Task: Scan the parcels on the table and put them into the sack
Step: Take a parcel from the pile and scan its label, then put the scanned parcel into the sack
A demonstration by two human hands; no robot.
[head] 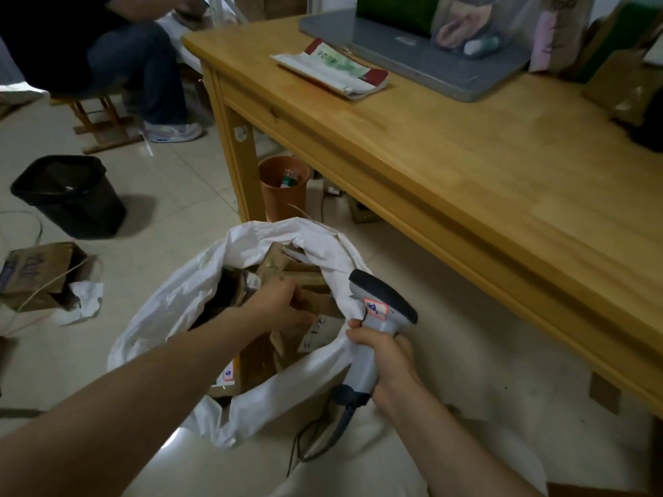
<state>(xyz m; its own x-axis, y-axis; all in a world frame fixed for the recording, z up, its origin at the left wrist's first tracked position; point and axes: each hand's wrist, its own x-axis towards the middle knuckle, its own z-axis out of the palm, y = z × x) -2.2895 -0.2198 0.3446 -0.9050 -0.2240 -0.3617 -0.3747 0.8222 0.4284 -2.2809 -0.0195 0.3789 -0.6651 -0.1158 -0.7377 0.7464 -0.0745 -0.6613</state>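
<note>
Now left hand gripping parcel inside sack, right hand holding scanner

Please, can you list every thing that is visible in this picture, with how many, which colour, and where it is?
sack: one, white, open on the floor below the table's near edge
parcels: several, brown cardboard, inside the sack
table: one, light wood, right half of the view
flat package: one, white with red and green print, on the table's far end
board: one, grey, on the table behind the package
bin: one, black, on the floor at left
bucket: one, orange, under the table
torn box: one, brown, floor at far left
seated person: one, dark clothes, top left
scanner: one, grey, in the right hand
left hand: reaching into the sack
right hand: gripping the scanner's handle
</note>
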